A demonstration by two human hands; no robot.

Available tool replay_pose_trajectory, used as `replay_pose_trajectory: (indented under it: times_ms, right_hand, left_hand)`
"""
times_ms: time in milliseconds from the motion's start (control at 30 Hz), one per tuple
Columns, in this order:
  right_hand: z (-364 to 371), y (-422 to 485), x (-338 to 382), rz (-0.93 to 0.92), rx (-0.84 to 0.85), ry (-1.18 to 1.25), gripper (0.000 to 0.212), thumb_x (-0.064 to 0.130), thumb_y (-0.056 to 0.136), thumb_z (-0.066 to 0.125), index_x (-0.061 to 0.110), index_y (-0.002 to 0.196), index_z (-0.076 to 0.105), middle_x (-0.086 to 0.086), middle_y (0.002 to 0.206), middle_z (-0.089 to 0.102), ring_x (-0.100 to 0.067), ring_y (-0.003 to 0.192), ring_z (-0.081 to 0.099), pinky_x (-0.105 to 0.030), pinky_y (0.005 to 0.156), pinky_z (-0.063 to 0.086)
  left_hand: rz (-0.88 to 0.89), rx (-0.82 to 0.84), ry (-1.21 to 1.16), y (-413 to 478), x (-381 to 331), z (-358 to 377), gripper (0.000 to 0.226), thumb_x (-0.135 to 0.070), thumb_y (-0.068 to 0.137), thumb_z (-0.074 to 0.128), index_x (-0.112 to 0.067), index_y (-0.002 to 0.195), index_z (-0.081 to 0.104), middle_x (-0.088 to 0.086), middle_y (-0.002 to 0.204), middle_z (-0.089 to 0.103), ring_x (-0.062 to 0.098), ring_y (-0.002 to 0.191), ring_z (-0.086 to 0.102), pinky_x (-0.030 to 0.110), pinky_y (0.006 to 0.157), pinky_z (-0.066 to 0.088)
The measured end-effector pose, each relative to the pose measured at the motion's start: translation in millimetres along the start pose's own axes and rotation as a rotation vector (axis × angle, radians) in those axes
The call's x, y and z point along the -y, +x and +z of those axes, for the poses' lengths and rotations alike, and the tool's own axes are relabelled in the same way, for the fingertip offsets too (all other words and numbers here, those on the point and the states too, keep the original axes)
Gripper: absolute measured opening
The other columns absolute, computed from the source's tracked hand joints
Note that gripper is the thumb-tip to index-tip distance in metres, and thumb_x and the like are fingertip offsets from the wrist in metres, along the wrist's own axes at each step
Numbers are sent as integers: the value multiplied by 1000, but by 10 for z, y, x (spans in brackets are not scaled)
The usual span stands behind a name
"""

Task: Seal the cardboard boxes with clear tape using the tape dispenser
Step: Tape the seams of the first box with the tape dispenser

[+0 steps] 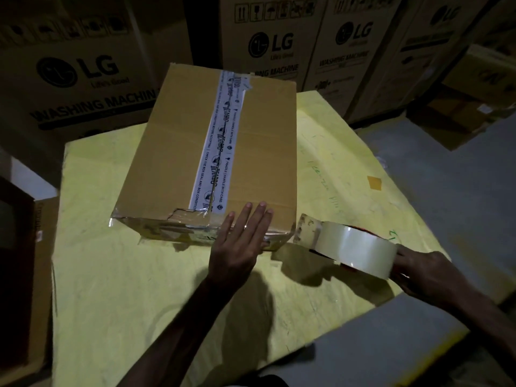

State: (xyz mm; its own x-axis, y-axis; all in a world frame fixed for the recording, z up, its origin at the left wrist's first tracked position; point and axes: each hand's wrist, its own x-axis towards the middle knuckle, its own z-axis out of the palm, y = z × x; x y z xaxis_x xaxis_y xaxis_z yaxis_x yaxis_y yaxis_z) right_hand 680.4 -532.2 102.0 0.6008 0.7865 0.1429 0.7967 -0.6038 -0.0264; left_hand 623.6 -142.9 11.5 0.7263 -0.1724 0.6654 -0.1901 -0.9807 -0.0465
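A brown cardboard box (173, 163) lies on a yellow sheet, with a white printed tape strip (220, 141) running down the seam of its top. Clear tape covers its near edge. My left hand (240, 241) lies flat with straight fingers on the box's near right corner, pressing the tape there. My right hand (418, 272) grips the tape dispenser (354, 247) with its roll of clear tape, just right of the box's near corner. A short stretch of tape (305, 230) runs from the dispenser toward that corner.
The yellow sheet (134, 275) covers a low platform that ends at grey floor (446, 169) on the right. Large LG washing machine cartons (78, 79) stand close behind the box. More cartons sit at far right (474, 101), and a brown carton (42, 247) stands at the left edge.
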Motion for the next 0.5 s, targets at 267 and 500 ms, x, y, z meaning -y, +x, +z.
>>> replay_pose_trajectory:
  times_ms: [267, 500]
  right_hand:
    - [136, -225, -286, -57, 22, -62, 39, 40, 112, 19, 25, 126, 52, -3, 82, 69, -20, 44, 55, -24, 42, 22]
    - [338, -112, -355, -120, 66, -62, 41, 43, 112, 21, 23, 132, 51, -2, 84, 65, -20, 47, 54, -29, 33, 35]
  left_hand:
    - [7, 14, -21, 16, 48, 24, 78, -43, 88, 82, -13, 153, 50, 7, 160, 44, 27, 146, 46, 52, 114, 42]
    - [6, 48, 8, 43, 33, 43, 79, -46, 89, 80, -16, 154, 46, 4, 161, 42, 25, 146, 44, 48, 118, 33]
